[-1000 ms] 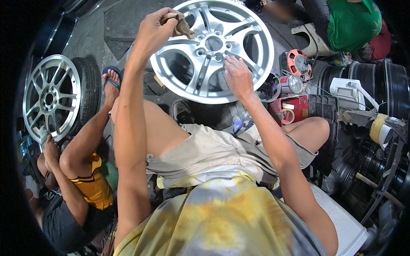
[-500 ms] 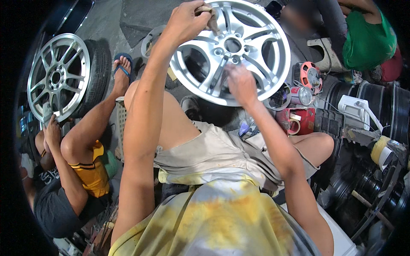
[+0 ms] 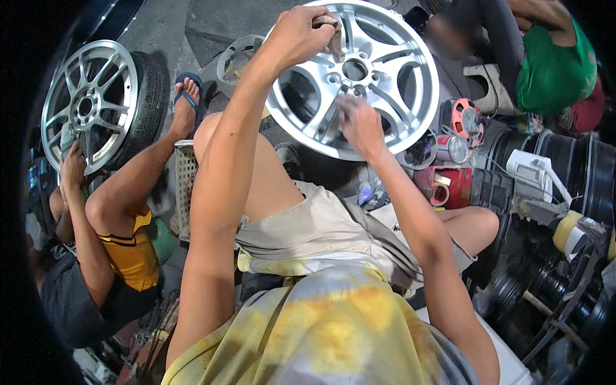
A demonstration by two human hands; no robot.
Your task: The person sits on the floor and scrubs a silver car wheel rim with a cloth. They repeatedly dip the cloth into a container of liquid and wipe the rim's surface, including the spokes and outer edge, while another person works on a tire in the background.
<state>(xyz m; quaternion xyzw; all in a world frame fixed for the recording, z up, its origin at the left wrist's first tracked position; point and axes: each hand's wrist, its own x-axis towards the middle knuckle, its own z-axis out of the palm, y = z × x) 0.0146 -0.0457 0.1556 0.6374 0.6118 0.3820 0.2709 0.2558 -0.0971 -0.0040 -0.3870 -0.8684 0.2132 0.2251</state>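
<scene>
While the silver alloy wheel (image 3: pixel 359 77) stands tilted on its edge against the person's knees, the left hand (image 3: pixel 296 35) closes its grip on a small brownish pad (image 3: pixel 333 32) at the upper rim, pressing it to the metal. Just below that grip, the right hand (image 3: pixel 359 125) rests on the lower spokes, apparently steadying the wheel; whether its grip is closed cannot be determined.

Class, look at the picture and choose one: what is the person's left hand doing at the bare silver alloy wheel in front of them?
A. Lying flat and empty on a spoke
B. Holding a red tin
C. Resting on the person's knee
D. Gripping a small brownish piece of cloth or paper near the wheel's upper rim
D: the left hand is closed around a small brownish piece pressed against the silver wheel near its upper rim.
</scene>
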